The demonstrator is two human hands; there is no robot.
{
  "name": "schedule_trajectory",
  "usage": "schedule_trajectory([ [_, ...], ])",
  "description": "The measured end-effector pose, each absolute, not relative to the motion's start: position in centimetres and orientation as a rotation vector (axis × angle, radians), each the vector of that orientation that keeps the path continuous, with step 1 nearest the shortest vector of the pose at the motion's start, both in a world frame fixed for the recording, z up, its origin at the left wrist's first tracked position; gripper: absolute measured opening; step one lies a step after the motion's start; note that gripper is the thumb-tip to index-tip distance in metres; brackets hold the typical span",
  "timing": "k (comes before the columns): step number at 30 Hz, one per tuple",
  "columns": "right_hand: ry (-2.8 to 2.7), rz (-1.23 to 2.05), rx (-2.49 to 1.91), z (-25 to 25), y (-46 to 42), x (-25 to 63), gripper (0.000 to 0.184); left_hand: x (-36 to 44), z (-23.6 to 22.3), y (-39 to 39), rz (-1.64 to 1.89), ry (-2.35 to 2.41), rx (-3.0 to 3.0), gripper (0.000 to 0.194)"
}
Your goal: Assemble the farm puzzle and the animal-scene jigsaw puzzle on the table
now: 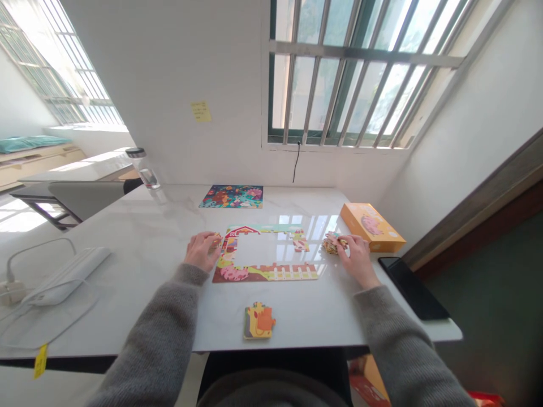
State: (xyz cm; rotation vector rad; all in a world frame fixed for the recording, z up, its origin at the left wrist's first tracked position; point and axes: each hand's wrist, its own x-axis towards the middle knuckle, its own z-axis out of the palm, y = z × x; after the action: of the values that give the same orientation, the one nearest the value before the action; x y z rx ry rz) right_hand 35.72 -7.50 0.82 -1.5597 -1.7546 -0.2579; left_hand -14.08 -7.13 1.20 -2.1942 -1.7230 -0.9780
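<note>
The glossy white marbled table (169, 305) carries a rectangular puzzle border (292, 273) of flat, knobbed pieces with a pink-and-white farm print, lying between the two hands; the left hand (202, 250), in a ribbed grey knit sleeve, curls its fingers around puzzle pieces just beside the border's left edge, while the right hand (354, 257) pinches at a loose pile of small interlocking pieces (331, 243), well apart from the border's right side

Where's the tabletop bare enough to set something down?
Free: between power strip and left sleeve; between small stack and right sleeve; inside puzzle border; between picture sheet and box. Crowded around right hand: piece pile, box, phone.
</note>
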Motion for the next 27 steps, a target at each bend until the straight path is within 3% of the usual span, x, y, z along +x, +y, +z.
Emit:
schedule_trajectory([
  [14,-1.722,-0.245,-1.427,1.3,-7.6,36.2,0.035,-13.5,0.2,-6.5,-1.099,-1.451,-2.409,0.021],
  [27,-2.020,-0.073,-1.061,3.0,-10.5,29.9,0.051,-10.9,0.9,-7.7,-1.087,-1.364,-2.571,0.015],
])
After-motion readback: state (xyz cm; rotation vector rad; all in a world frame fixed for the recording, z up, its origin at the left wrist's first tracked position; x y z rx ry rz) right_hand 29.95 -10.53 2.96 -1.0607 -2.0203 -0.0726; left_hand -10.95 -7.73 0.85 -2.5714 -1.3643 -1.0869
